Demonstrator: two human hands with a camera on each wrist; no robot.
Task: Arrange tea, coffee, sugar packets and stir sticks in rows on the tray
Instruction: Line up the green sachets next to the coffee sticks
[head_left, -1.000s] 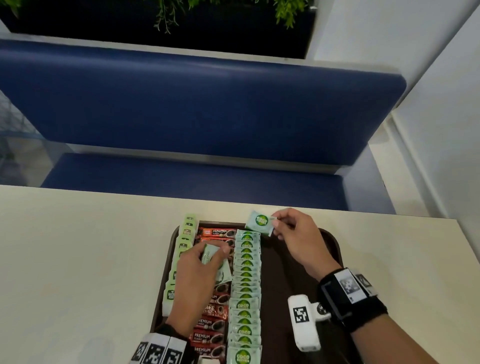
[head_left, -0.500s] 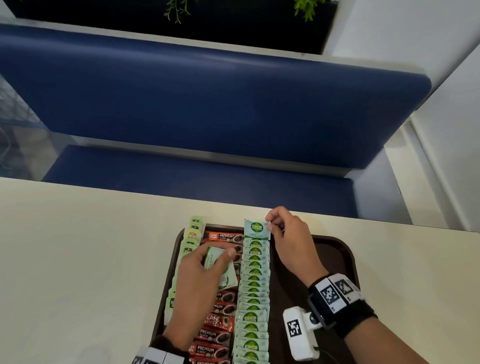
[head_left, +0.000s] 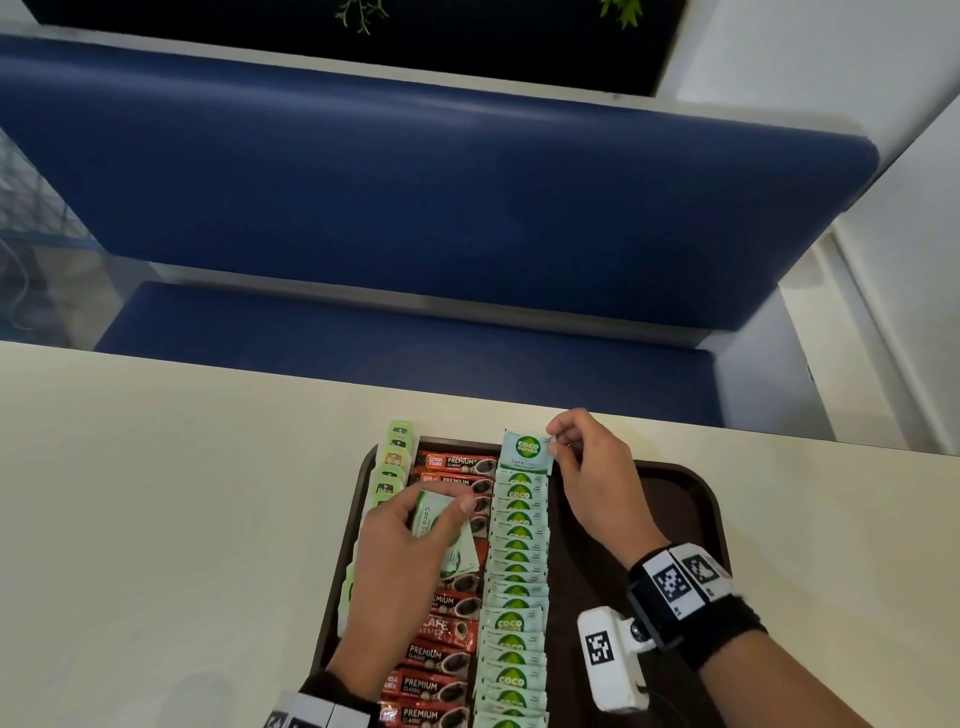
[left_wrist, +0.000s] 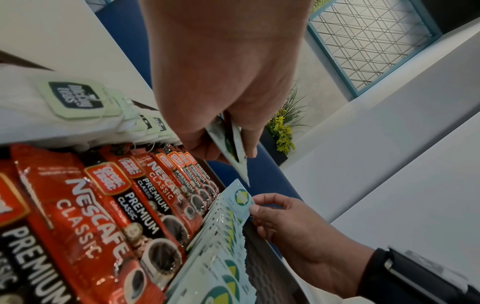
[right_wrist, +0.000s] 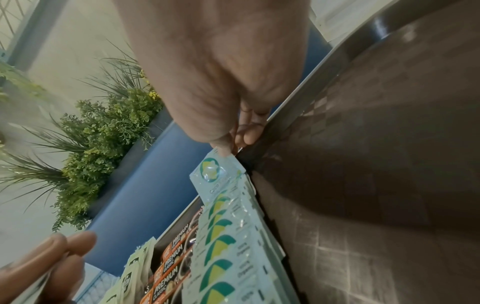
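Note:
A dark brown tray on the table holds three rows: pale green tea bags at the left, red coffee sachets in the middle, and pale green sugar packets overlapping to their right. My right hand pinches one sugar packet by its right edge at the far end of that row. My left hand hovers over the coffee row and holds a small stack of sugar packets between thumb and fingers. No stir sticks are visible.
The tray's right half is bare. The cream table stretches left and right of the tray. Behind its far edge runs a blue bench with a planter above the backrest.
My right hand has brought its sugar packet down and squared it with the far end of the sugar row. The left hand keeps its stack over the coffee sachets.

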